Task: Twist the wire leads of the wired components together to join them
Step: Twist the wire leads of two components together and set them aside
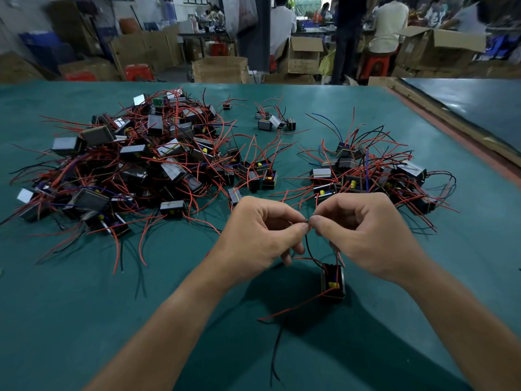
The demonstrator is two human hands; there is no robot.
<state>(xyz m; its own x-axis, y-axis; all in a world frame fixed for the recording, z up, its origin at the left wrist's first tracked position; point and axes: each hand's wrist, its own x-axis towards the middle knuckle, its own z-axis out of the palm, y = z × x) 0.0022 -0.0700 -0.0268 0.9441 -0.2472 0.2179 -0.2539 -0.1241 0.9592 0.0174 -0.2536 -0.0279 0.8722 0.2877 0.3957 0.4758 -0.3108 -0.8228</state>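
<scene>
We are working over the small wired component [333,280] hanging just below our hands above the green table [84,306], and we judge the twist will hold best if both pinches sit close to the bare tips and roll in opposite directions. Our left hand [262,235] and right hand [363,232] are meeting fingertip to fingertip, each closed in a thumb-and-forefinger pinch on the wire leads [308,220], wrists raised. Beyond them, the large pile of components [141,162] and the smaller pile [372,170] are lying untouched.
</scene>
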